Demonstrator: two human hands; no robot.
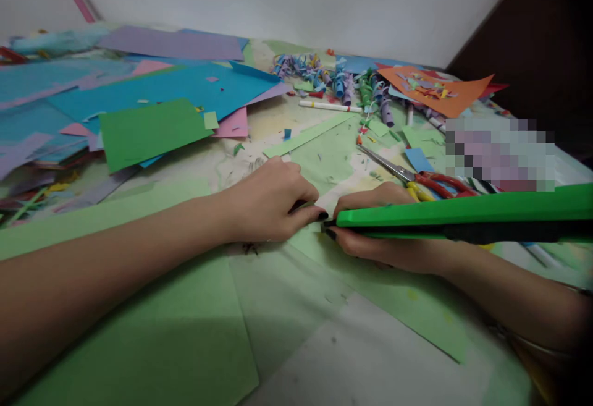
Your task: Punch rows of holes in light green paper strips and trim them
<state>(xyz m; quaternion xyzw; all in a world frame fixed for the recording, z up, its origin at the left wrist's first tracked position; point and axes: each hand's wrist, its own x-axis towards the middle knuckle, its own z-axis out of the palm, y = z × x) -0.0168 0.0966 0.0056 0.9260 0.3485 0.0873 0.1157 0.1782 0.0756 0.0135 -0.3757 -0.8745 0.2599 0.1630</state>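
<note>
Light-green paper sheet (407,307) lies on the surface (319,363), under and in front of both hands. Left hand (266,202): curled, thumb tip at the narrow end of a green-and-black tool (440,213); whether it pinches paper, can't tell. Right hand (384,196): closed on that tool near its narrow end, thumb below, fingers above; far end runs out of frame. Tool type unclear.

Done so far, by the look of it: several curled, fringed paper rolls (340,84) sit at the back, purple, blue, green, and look finished. A narrow light-green strip (306,137) lies loose beyond the left hand, apparently cut. Orange sheet (463,100) carries small multicolour scraps.

In work: the piece between the hands; result hidden by the fingers, so how far it's got can't be judged.

Still whole or mostly so: green sheet (152,131) and blue sheet (194,84), left side. Scissors (404,174) with red handles lie unheld just beyond the right hand; white marker (328,106) farther back, near the rolls.
</note>
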